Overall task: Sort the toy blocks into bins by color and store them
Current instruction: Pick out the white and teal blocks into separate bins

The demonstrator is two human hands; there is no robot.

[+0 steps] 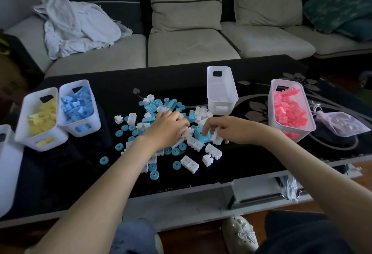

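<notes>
Right hand [223, 128] pinches a white block [217, 138] in the white-and-teal pile [153, 106]. Left hand [169, 127] lies over the pile, fingers bent. Can't tell if it grips anything.

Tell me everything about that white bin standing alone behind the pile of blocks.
The white bin is a translucent plastic tub, rectangular with rounded corners, with a handle slot cut in each end wall. It stands upright on the black table, open top up, and looks empty. White blocks from the pile lie right by its near end; whether they touch it is unclear.
</notes>
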